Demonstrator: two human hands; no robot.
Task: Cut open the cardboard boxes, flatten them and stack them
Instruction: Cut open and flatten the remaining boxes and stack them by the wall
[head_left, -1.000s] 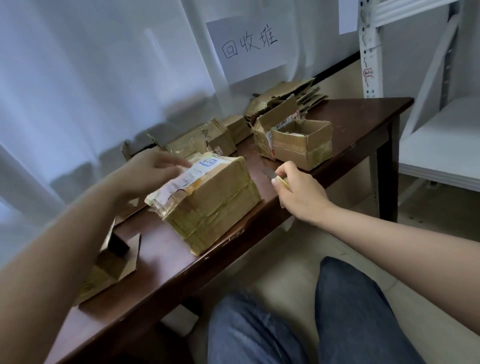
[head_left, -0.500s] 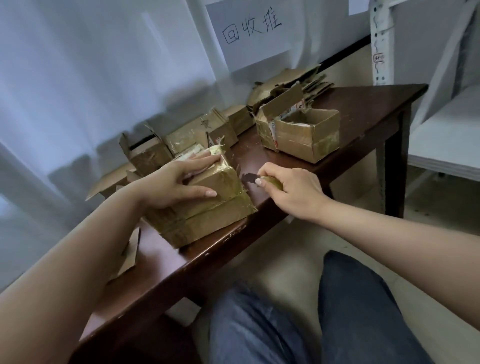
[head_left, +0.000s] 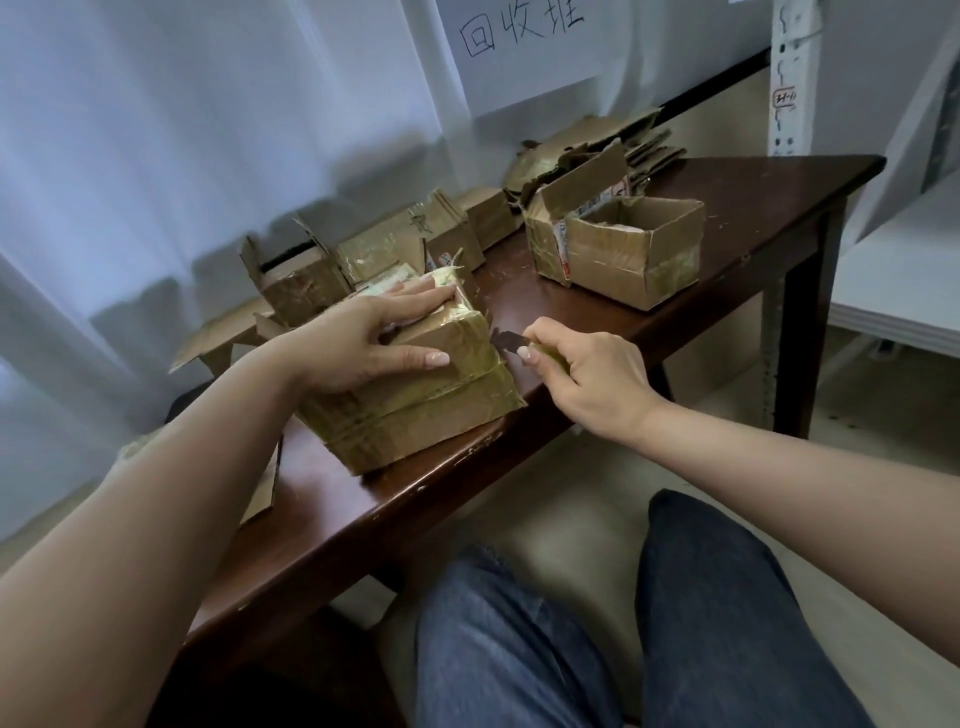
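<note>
So the right hand (head_left: 582, 379) is curled round a small yellow-handled utility knife (head_left: 524, 347), its dark blade held right at the upper end edge of the tape-wrapped brown cardboard box (head_left: 415, 410). That box is pressed down by the left hand (head_left: 363, 345), fingers flat on top, thumb along the side. It's sat at the near edge of the dark wooden table (head_left: 753, 192). An opened taped cardboard box (head_left: 631, 254) is parked further back, well apart, with a pile of flattened cardboard (head_left: 597, 150) behind it.

White paper sign (head_left: 524, 57) on the curtain reads 回收堆, handwritten in black; red stamp marks on the white shelf upright (head_left: 785, 78) and the printed labels on the open cardboard box (head_left: 618, 254) are too small to read.
</note>
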